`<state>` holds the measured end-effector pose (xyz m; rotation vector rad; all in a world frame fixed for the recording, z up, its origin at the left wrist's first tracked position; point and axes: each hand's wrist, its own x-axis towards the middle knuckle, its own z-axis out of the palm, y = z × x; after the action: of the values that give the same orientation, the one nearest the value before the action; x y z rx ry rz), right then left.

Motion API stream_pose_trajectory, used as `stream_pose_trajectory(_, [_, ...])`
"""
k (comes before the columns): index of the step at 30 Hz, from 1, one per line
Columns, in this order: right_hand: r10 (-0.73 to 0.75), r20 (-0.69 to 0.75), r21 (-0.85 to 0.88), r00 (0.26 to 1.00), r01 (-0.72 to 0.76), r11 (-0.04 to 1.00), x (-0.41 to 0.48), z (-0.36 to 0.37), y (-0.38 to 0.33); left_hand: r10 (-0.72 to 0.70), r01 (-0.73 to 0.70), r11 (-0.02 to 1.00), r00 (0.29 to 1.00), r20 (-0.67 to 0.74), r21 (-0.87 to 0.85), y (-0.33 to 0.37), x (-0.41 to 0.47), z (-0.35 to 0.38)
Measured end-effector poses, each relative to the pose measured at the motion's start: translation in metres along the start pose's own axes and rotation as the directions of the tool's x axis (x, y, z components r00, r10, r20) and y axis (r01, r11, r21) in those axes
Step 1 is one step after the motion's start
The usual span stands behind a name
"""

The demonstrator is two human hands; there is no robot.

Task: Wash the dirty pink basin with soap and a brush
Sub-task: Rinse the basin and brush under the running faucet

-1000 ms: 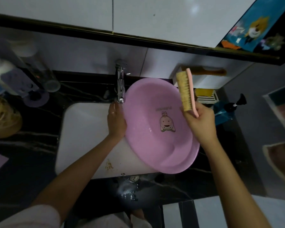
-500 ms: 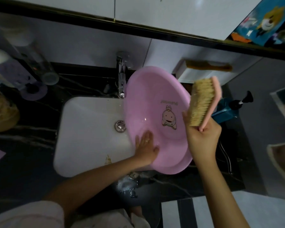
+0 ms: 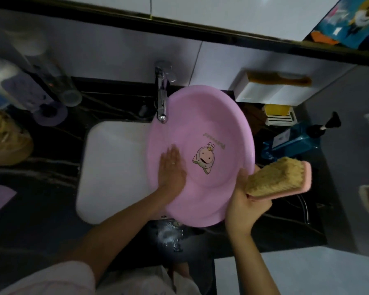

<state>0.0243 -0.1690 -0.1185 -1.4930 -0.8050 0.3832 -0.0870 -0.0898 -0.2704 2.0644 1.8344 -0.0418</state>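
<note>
Top-down view: pink basin [image 3: 200,116] w/ a cartoon sticker on its floor, propped at a tilt. A white sink [image 3: 115,167] lies under & to the left of it, and a tap [image 3: 162,103] hangs over its far-left rim. The left hand [image 3: 172,167] lies flat inside the basin, just left of the sticker, fingers straight & pressed to the plastic, holding nothing. The right hand [image 3: 243,201] is at the basin's near-right rim, fingers wrapped round a pink-backed brush [image 3: 277,179]. Its bristles face up, just beside the rim, not on the inside. A blue pump bottle [image 3: 292,141], prob. the soap, stands near the basin's right side. No suds to be seen; can't tell if water runs. Judged step: basin steadied, scrub not yet begun. Next move calls for soap on the bristles, then the brush turned bristles-down into the basin while the left hand braces it vs. sliding.
</note>
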Motion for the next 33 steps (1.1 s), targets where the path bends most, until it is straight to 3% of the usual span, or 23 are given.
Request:
stream_pose_trajectory(4, [-0.018, -0.032, -0.054, 0.999, 0.016, 0.998, 0.002, 0.000, -0.005, 0.022, 0.013, 0.988, 0.975, 0.222, -0.156, 0.021, -0.026, 0.011])
stream_pose_trajectory(7, [-0.011, -0.025, -0.058, 1.000, 0.010, 0.998, 0.002, -0.002, -0.002, 0.157, -0.106, 0.986, 0.855, 0.494, -0.129, 0.010, -0.042, 0.007])
stream_pose_trajectory(9, [0.010, -0.019, -0.071, 1.000, -0.012, 0.997, -0.001, -0.003, 0.004, 0.180, -0.164, 0.983, 0.819, 0.545, -0.078, -0.010, -0.039, 0.004])
stream_pose_trajectory(16, [0.049, 0.029, -0.126, 0.998, -0.045, 0.991, -0.019, -0.006, 0.001, 0.260, -0.349, 0.918, 0.889, 0.377, 0.189, -0.044, -0.019, -0.004])
stream_pose_trajectory(19, [0.048, 0.059, -0.163, 0.997, -0.038, 0.986, -0.015, -0.009, -0.002, 0.410, -0.425, 0.885, 0.905, 0.113, 0.189, -0.068, 0.000, -0.018])
stream_pose_trajectory(23, [-0.004, 0.139, -0.160, 0.990, 0.027, 0.987, -0.008, -0.008, -0.015, 0.354, -0.364, 0.897, 0.931, 0.085, 0.251, -0.091, 0.022, -0.040])
stream_pose_trajectory(26, [0.053, 0.144, -0.161, 0.988, -0.030, 0.987, 0.003, -0.006, -0.036, 0.371, -0.365, 0.926, 0.928, -0.046, 0.100, -0.082, 0.020, -0.037])
stream_pose_trajectory(27, [0.081, 0.131, -0.141, 0.988, -0.062, 0.988, 0.010, -0.006, -0.044, 0.311, -0.313, 0.950, 0.946, -0.090, -0.011, -0.077, 0.017, -0.038])
stream_pose_trajectory(29, [0.199, 0.109, -0.113, 0.974, -0.187, 0.976, 0.025, -0.009, -0.052, 0.060, -0.095, 0.935, 0.992, -0.110, -0.342, -0.069, 0.011, -0.041])
stream_pose_trajectory(31, [0.387, 0.093, -0.120, 0.917, -0.376, 0.919, 0.041, -0.015, -0.053, -0.135, 0.146, 0.807, 0.989, 0.063, -0.572, -0.069, 0.007, -0.050])
stream_pose_trajectory(33, [0.549, 0.092, -0.123, 0.831, -0.538, 0.834, 0.054, -0.024, -0.046, -0.094, 0.197, 0.764, 0.976, 0.196, -0.614, -0.076, -0.002, -0.067])
